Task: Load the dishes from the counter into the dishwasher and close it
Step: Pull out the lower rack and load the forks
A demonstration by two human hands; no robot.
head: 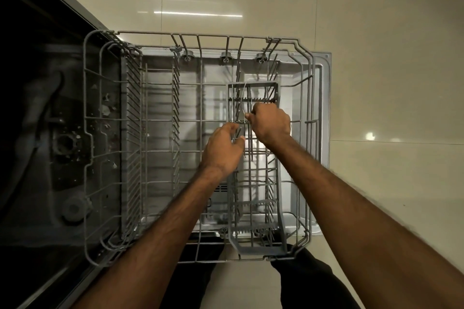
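Observation:
The grey wire lower rack (100, 118) stands pulled out over the open dishwasher door (324, 63); no dishes show in it. A long grey cutlery basket (258, 246) sits in the rack's right half. My right hand (271, 123) is curled over the basket's middle and pinches its thin wire handle (243, 98). Just left of it, my left hand (222, 150) has thumb and fingers curled round the basket's left edge. The counter and its dishes are out of view.
The dark dishwasher tub (50, 133) with its spray arm and filter lies at the left. Beige floor tiles (376, 32) surround the door. My dark trouser legs (313, 283) stand right at the rack's near edge.

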